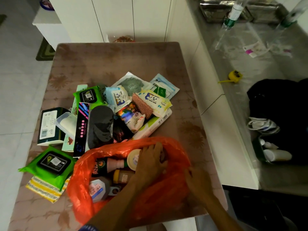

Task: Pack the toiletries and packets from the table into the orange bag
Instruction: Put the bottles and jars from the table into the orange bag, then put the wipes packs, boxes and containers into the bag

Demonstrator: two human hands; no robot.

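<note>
The orange bag [166, 189] lies open on the near part of the brown table [116, 60]. Inside it I see a bottle with a pink neck [113, 164], a cream round lid [132, 160], an amber bottle [122, 176] and a white bottle [96, 189]. My left hand [151, 160] reaches into the bag, its fingers curled over a small container that is mostly hidden. My right hand [196, 179] pinches the bag's right rim. Beyond the bag is a heap of items: green wipes packs [50, 164] [88, 95], baby wipes packs [155, 100], a black pouch [100, 124] and a dark green box [48, 125].
A steel counter [250, 67] runs along the right, with a yellow tape measure [235, 75], plastic bottles [233, 14] and a black bag [275, 114] holding tubes. White cabinets stand behind the table; tiled floor lies to the left.
</note>
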